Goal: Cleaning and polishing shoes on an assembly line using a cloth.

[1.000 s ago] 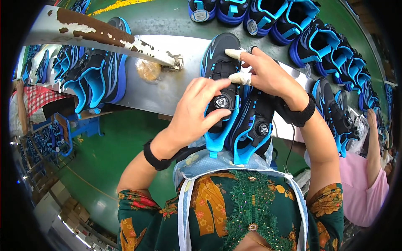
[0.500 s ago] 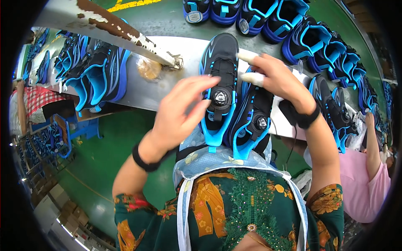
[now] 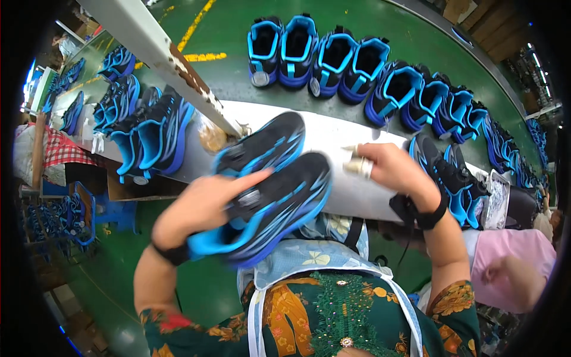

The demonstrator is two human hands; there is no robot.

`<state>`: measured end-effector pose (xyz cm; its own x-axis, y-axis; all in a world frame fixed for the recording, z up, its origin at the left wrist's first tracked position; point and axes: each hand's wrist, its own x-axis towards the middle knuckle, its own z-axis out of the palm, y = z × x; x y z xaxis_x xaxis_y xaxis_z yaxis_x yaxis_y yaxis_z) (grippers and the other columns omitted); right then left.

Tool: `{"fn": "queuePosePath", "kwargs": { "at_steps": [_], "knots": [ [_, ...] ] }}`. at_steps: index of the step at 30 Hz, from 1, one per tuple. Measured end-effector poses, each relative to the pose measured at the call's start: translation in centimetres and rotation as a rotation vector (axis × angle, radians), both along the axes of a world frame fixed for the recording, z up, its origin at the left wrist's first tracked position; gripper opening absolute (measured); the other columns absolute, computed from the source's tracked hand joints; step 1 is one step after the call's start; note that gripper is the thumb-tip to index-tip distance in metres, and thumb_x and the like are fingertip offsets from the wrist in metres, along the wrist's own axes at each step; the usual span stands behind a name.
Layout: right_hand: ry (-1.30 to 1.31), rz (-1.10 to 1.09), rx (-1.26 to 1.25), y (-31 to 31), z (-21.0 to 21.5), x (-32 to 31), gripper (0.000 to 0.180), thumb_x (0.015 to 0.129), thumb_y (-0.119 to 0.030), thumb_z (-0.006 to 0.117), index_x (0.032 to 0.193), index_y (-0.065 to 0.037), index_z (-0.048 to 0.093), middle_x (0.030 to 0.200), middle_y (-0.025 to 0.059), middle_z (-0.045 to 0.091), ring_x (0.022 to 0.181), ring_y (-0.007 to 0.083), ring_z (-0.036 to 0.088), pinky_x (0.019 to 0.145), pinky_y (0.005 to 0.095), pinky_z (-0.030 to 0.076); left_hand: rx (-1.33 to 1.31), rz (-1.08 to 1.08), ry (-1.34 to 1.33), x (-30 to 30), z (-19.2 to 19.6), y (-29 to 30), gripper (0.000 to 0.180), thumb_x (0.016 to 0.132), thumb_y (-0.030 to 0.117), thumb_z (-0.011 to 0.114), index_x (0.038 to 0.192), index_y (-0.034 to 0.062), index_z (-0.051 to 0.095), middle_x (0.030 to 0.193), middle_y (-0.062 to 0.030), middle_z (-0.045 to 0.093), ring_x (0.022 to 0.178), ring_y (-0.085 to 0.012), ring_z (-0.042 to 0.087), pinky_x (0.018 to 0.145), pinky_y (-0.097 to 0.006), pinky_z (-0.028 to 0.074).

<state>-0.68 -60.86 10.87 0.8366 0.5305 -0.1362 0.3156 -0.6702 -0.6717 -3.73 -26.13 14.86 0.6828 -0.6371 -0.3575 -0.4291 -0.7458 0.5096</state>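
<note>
Two black and blue sports shoes, a near shoe [image 3: 284, 205] and a far shoe [image 3: 270, 143], lean side by side over the bench's near edge, toes pointing up and right. My left hand [image 3: 199, 205] is closed on the pair around their upper openings, its index finger stretched along the near shoe. A round dial on that shoe's tongue is partly covered by my fingers. To the right, over the white bench top, my right hand [image 3: 386, 166] holds nothing. Pale covers sit on two of its fingertips, which point left and are slightly blurred.
A narrow bench [image 3: 363, 193] runs in front of me, with a chipped white post [image 3: 172, 59] at its left. Another pair of shoes [image 3: 151, 137] stands left and more shoes [image 3: 455, 178] stand right. Behind, a row of shoes [image 3: 354, 65] curves away. A person in pink [image 3: 505, 262] is at right.
The two shoes have swung from upright before me to tilted at the left, with my left hand now gripping them. My right hand has come off the shoes. The view has shifted.
</note>
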Motion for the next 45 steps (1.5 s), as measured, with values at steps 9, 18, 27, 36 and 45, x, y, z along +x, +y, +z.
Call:
{"fn": "queuePosePath", "kwargs": {
  "at_steps": [9,18,27,36,45],
  "knots": [
    [-0.869,-0.174,-0.312,13.4,-8.0,22.0,0.027,0.080,-0.019,0.064,0.107,-0.016,0.066,0.077,0.0149,0.065,0.082,0.0328,0.066,0.067,0.0456,0.052,-0.760,1.002,-0.262,-9.2,13.1,14.5,0.047,0.098,0.013,0.041,0.140,-0.0073,0.042,0.143,-0.0182,0.047,0.129,-0.0222,0.046,0.110,-0.034,0.032],
    [-0.392,-0.263,-0.366,1.1,-6.1,23.4,0.052,0.072,-0.013,0.074,0.122,-0.019,0.060,0.094,0.0168,0.068,0.090,0.0363,0.066,0.074,0.0463,0.054,-0.294,0.414,-0.768,24.7,3.9,18.3,0.079,0.073,-0.011,0.049,0.146,0.0196,0.042,0.132,-0.0166,0.058,0.119,-0.0272,0.059,0.098,-0.032,0.045],
    [-0.383,0.002,-0.509,1.4,-2.9,12.4,0.026,0.072,-0.017,0.072,0.096,-0.012,0.062,0.068,0.0125,0.061,0.071,0.0335,0.065,0.061,0.0447,0.051,0.307,0.272,-0.483,38.1,-12.1,6.0,0.068,0.083,0.034,0.067,0.145,0.0221,0.042,0.121,-0.0211,0.063,0.116,-0.0401,0.056,0.099,-0.043,0.044],
    [0.077,0.085,0.075,6.6,-1.1,-4.8,0.052,0.084,-0.022,0.068,0.130,-0.008,0.048,0.083,0.0198,0.055,0.072,0.0380,0.057,0.065,0.0464,0.049,-0.329,0.578,-0.598,20.5,-4.1,12.0,0.033,0.094,0.015,0.057,0.123,-0.0014,0.059,0.114,-0.0121,0.067,0.104,-0.0202,0.062,0.093,-0.031,0.046],
    [0.103,0.184,0.034,-3.1,0.6,3.4,0.080,0.070,-0.011,0.075,0.142,-0.029,0.047,0.087,0.0094,0.051,0.077,0.0266,0.056,0.069,0.0371,0.047,-0.758,0.357,-0.004,-4.4,-6.4,-10.5,0.006,0.084,0.002,0.057,0.084,0.0017,0.063,0.088,-0.0115,0.065,0.081,-0.0242,0.062,0.074,-0.034,0.048]
  ]
}}
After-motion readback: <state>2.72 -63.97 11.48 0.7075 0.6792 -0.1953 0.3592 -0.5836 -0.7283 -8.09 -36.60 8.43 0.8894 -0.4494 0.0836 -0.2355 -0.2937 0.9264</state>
